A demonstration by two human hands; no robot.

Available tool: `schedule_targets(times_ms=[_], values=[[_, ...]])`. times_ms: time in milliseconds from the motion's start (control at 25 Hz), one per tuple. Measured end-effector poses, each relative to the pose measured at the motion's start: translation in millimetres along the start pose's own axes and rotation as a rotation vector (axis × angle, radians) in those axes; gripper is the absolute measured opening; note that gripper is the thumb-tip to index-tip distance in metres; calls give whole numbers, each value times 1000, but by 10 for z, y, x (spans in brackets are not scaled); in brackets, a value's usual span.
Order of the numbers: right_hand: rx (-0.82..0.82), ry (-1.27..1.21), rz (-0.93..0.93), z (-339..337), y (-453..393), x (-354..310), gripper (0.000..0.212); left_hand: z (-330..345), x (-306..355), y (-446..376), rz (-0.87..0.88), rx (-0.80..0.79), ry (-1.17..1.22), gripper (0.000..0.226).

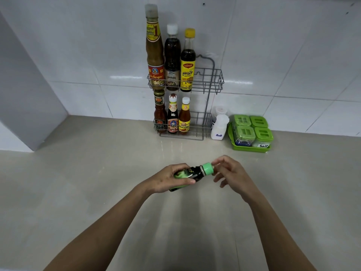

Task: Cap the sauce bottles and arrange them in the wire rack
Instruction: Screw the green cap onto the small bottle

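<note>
My left hand (169,178) grips a dark sauce bottle with a green label (186,174), held tilted above the counter with its neck pointing right. Its green cap (207,168) sits on the neck, and the fingertips of my right hand (229,171) touch the cap. A grey two-tier wire rack (212,81) stands against the tiled wall. Its upper tier holds three tall bottles (172,61) at the left, and its lower tier holds three small bottles (172,118) at the left. The right part of both tiers holds nothing.
A white salt shaker (219,126) stands right of the rack. Beside it sits a green tray (252,148) with several green-lidded spice jars. The beige counter (97,173) meets a wall corner at the left.
</note>
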State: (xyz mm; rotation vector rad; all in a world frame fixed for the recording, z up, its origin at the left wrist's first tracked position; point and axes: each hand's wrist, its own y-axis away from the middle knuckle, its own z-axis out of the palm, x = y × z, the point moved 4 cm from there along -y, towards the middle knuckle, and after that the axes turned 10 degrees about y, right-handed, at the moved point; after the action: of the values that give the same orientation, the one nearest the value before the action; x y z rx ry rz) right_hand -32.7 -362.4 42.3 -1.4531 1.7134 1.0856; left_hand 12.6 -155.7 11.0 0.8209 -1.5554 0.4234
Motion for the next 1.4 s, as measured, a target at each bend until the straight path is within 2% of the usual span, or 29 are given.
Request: schedule_targets(times_ms=[120,160,240,280,400,480,560,640,720,880,960,1040,1160,1320,1400], values=[[-100,-114,-82,71,17,-87,34,-92,-7,60,31,59,-1,32],[-99,-118,-91,121,13,-107,32,-116,4,79,57,77,-24,33],[-44,-125,-44,232,-2,-148,14,-174,8,108,141,129,-154,40],[-8,-105,-2,290,-8,-163,15,-203,6,127,177,153,-237,45],[145,151,61,413,-19,-150,51,-263,-11,177,218,150,-325,53],[199,199,33,473,-12,-143,55,-288,-30,210,231,147,-314,53],[200,106,-9,496,7,-179,42,-331,-62,243,247,155,-296,53],[98,-37,-53,509,13,-223,22,-377,-112,265,240,165,-292,54],[-17,-101,-103,555,23,-270,31,-416,-135,279,226,179,-294,55],[6,-58,-119,608,-68,-317,17,-484,-147,267,222,194,-295,53],[16,11,-139,618,-85,-354,12,-491,-160,283,222,186,-223,47],[43,82,-183,639,-71,-400,9,-471,-129,322,197,134,-49,37],[102,118,-303,728,-10,-508,21,-428,-59,368,100,-13,140,29],[192,92,-462,759,26,-698,24,-389,-45,482,-122,-320,486,49],[208,97,-486,776,15,-752,23,-433,-45,505,-121,-361,455,53]])
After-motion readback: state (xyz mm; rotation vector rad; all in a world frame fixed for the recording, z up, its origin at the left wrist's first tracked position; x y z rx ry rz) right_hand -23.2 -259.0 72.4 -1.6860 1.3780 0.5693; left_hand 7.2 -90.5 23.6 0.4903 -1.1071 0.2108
